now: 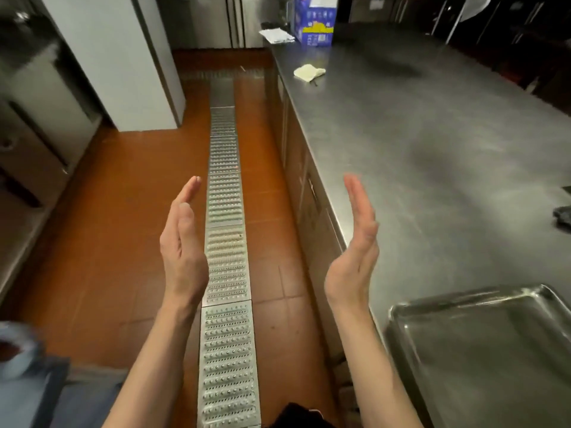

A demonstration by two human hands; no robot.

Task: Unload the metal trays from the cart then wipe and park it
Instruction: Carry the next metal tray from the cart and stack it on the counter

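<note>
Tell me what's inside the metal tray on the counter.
The metal tray on the steel counter looks empty, showing only reflections. Its near and right parts run out of frame, so those cannot be seen.

No text can be read anywhere; the blue and yellow box (315,23) at the far end of the surface (432,143) carries printing, and a white sheet (276,35) lies beside it, both too blurred to make out
</note>
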